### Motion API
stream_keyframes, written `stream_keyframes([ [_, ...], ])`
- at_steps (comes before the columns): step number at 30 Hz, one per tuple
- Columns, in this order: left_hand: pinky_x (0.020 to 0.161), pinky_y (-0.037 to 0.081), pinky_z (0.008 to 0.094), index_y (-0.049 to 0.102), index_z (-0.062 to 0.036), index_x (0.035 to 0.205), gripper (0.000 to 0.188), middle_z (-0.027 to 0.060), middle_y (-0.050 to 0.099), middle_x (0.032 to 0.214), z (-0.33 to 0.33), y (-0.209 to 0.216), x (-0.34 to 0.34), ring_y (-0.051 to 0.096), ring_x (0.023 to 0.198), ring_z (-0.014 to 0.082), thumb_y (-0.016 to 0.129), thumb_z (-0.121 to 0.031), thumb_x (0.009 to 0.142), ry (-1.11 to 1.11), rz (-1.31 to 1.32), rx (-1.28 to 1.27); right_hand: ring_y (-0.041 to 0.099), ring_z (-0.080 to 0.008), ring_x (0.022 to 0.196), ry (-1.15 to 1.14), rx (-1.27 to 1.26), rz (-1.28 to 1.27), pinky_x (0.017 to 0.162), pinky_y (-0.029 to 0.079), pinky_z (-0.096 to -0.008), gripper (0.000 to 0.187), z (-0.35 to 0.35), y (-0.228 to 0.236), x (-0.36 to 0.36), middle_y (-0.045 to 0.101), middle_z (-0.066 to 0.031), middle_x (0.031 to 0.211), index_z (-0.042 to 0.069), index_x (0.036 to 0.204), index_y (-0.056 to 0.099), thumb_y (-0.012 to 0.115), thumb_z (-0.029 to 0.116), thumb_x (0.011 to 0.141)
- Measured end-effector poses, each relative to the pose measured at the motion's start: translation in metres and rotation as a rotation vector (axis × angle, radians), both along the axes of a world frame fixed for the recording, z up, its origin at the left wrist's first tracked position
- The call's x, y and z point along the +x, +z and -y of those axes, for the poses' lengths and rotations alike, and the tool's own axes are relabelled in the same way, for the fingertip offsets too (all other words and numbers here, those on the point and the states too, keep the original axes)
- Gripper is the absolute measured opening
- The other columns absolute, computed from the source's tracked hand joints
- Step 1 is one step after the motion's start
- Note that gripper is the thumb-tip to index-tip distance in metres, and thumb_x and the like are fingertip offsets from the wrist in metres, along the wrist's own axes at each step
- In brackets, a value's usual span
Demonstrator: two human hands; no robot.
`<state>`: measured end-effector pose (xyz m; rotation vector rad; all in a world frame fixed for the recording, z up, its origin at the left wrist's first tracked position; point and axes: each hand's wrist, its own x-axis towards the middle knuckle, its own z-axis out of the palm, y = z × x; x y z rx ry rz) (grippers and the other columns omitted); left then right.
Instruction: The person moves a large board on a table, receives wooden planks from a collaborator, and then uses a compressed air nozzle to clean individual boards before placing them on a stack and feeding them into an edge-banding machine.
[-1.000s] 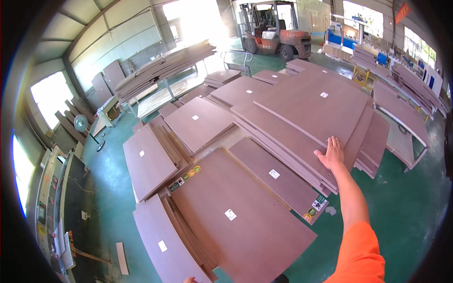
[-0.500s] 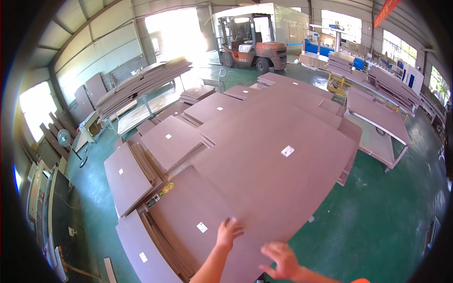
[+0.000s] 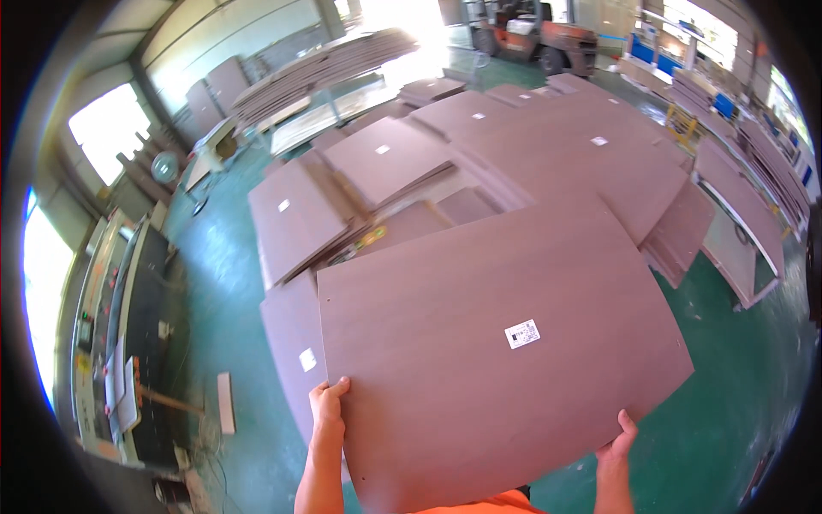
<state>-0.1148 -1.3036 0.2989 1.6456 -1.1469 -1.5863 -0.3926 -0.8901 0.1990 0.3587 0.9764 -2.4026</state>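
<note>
A large mauve-brown board point(image 3: 445, 377) with a white printed label is lifted in front of me, over the near end of the stacks. My left hand point(image 3: 328, 404) grips its left edge, thumb on the upper face and fingers hidden below. At the lower right edge, my right hand point(image 3: 620, 437) clasps the same board, its thumb showing above. Small dark holes dot the board near its corners. Beyond it, similar labelled boards lie in stacks, among them one pile point(image 3: 304, 214) at the left and a wide board point(image 3: 582, 154) at the far right.
A stack of boards rests on a rack point(image 3: 325, 81) at the back left. An orange forklift point(image 3: 565, 43) stands at the far end. Carts with boards point(image 3: 741, 201) line the right side. At left are a long dark machine point(image 3: 137, 343) and a fan point(image 3: 165, 167) on the green floor.
My hands, empty and over the boards before, now hold a board at two edges. It has come up and toward me, and the view has swung left and down.
</note>
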Motion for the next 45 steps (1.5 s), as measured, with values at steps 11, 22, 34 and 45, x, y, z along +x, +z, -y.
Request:
stream_keyframes([
  [11,0.063,0.040,0.0256,0.062,-0.0005,0.078,0.016,0.0009,0.058,0.075,0.007,-0.013,0.448,0.048,0.066,0.0098,0.060,-0.014,0.086,0.532,-0.185,-0.285,0.051,-0.0311,0.108,0.478,-0.200,-0.225,0.090,0.044,-0.0449,0.060,0.185,0.027,0.275,0.054,-0.0112,0.119,0.002,0.126,0.046,0.064,0.026,0.073],
  [22,0.073,0.042,0.0276,0.058,-0.0063,0.090,0.030,0.0022,0.058,0.087,0.120,-0.083,0.682,0.054,0.081,0.0150,0.057,-0.036,0.086,0.999,-0.484,-0.649,0.038,-0.0331,0.126,0.582,-0.217,-0.288,0.105,0.030,-0.0495,0.072,0.501,0.090,0.556,0.038,-0.0123,0.140,0.007,0.138,0.034,0.057,0.046,0.083],
  [34,0.065,0.055,0.0430,0.049,0.0044,0.120,0.062,0.0135,0.063,0.104,0.305,-0.006,0.947,0.064,0.086,0.0303,0.076,-0.019,0.069,0.656,-0.721,-0.694,0.043,-0.0302,0.123,0.950,-0.394,-0.439,0.103,0.033,-0.0438,0.066,0.859,0.068,0.660,0.045,-0.0122,0.135,0.001,0.134,0.040,0.054,0.042,0.084],
  [45,0.049,0.035,0.0264,0.047,-0.0090,0.113,0.046,-0.0027,0.040,0.066,0.594,-0.130,1.083,0.039,0.055,0.0110,0.067,-0.011,0.072,0.785,-0.780,-0.593,0.060,-0.0234,0.097,0.951,-0.254,-0.940,0.086,0.046,-0.0346,0.060,1.208,0.259,0.849,0.062,-0.0127,0.107,-0.004,0.115,0.054,0.066,0.042,0.078],
])
